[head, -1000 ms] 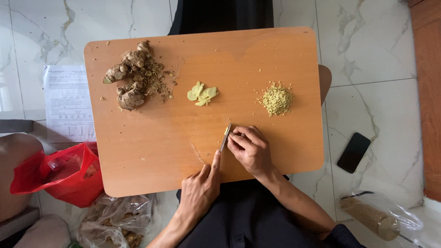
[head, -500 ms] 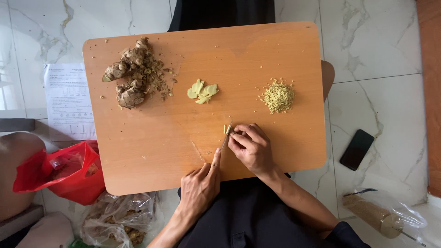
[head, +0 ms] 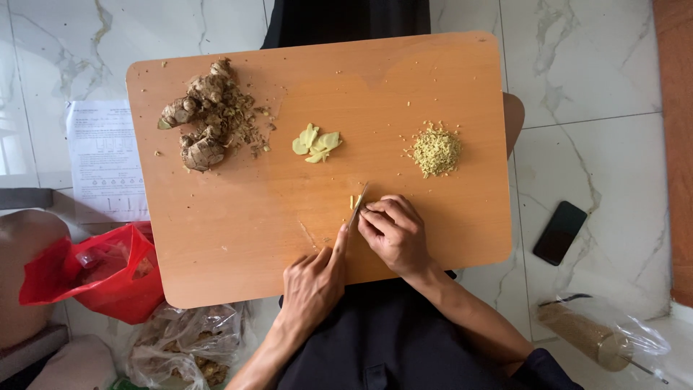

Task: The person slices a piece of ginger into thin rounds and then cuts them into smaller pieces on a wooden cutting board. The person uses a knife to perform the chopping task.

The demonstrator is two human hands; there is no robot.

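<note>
Near the front edge of the wooden board (head: pixel 238 238), the left hand (head: pixel 312 283) closes around a knife (head: pixel 355 206) while the right hand (head: pixel 395 232) pins small, firm, slippery-looking ginger slivers (head: pixel 354 201), best gripped by curled fingertips.

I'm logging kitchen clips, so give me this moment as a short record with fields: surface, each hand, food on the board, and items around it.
surface: wooden board over a marble floor
left hand: grips a knife, blade down on the board
right hand: fingertips press small pale pieces against the blade
food on board: whole ginger roots with peelings, peeled slices, minced pile
around: red bag, paper sheet, black phone
</note>
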